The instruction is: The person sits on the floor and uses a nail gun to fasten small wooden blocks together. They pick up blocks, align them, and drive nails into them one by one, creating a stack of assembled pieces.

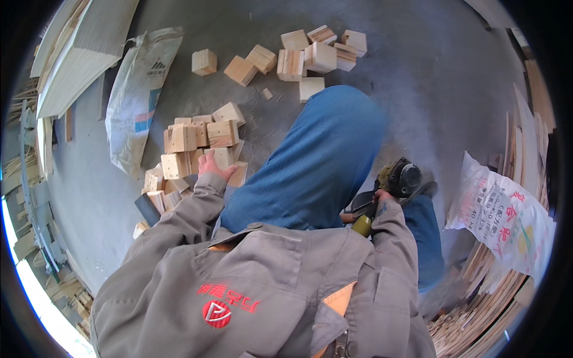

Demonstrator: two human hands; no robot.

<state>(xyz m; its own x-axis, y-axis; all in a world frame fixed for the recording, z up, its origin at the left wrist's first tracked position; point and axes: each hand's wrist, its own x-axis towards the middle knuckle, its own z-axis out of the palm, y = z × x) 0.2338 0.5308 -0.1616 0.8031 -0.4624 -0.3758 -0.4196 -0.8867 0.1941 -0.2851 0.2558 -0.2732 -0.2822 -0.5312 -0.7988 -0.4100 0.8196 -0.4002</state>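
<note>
My left hand reaches into a heap of pale wooden blocks on the concrete floor, its fingers resting on one block; I cannot tell if it grips it. My right hand holds a dark angle grinder with a yellow-green grip beside my right leg. My knee in blue trousers rises between the two hands. My grey jacket fills the lower part of the view.
A second scatter of wooden blocks lies farther off on the floor. A white sack lies at the left, another printed sack at the right. Stacked boards and thin wood strips line both sides.
</note>
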